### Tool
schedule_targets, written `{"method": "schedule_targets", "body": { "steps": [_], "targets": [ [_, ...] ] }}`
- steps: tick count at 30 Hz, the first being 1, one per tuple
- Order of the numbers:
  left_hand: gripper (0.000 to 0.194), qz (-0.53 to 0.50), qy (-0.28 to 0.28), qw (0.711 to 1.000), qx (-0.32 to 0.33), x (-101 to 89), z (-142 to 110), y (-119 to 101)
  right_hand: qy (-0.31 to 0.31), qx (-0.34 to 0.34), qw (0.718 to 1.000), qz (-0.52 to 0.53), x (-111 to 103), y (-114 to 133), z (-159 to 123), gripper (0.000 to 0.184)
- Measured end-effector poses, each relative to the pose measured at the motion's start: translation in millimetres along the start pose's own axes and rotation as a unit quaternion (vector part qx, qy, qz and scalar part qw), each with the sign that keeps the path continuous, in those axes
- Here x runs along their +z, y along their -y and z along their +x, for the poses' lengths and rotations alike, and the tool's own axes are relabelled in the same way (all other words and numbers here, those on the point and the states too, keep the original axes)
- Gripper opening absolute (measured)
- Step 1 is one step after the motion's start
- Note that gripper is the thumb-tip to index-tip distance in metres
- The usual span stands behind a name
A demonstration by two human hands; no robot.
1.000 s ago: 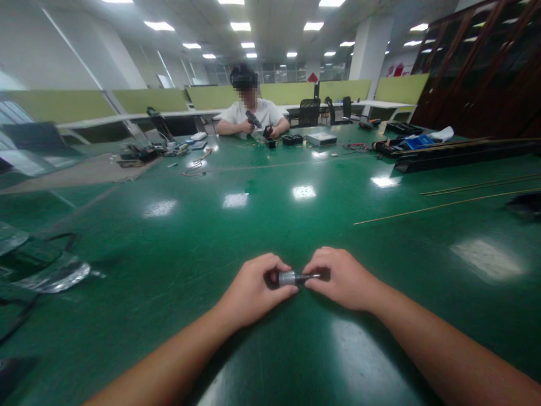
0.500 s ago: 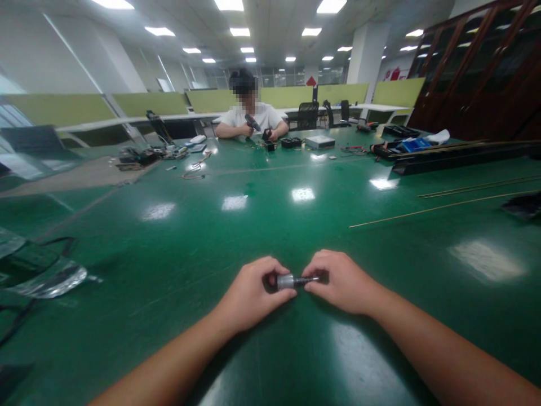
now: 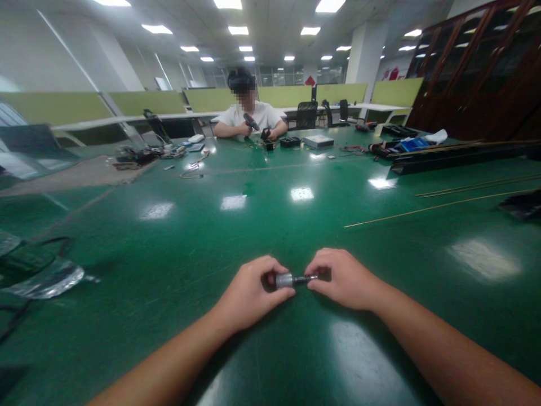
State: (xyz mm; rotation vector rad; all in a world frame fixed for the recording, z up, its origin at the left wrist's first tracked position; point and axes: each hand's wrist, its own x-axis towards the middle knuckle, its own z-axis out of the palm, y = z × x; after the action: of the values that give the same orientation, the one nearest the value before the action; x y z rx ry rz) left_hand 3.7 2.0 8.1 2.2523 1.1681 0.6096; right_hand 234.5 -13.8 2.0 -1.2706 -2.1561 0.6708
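Both hands rest on the green table near its front edge, joined around one small part. My left hand grips the silver cylindrical body of a small metal part. My right hand pinches the thin dark shaft that sticks out of the part's right end. The part lies level between the two hands, just above the tabletop. Fingers hide both ends of it.
A clear plastic bag lies at the left edge. Thin brass rods and long dark rails cross the right side. Across the table a person holds a dark tool among small boxes and cables.
Both hands and the part stay in the same grip and place. Only the camera view shifts slightly.
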Motion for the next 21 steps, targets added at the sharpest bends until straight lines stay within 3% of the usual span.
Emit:
{"method": "schedule_targets", "body": {
  "steps": [21],
  "targets": [
    [0.018, -0.002, 0.006, 1.000, -0.003, -0.5, 0.6, -1.1, 0.009, 0.003, 1.000, -0.019, -11.8, -6.8, -1.6, 0.008]
  ]
}}
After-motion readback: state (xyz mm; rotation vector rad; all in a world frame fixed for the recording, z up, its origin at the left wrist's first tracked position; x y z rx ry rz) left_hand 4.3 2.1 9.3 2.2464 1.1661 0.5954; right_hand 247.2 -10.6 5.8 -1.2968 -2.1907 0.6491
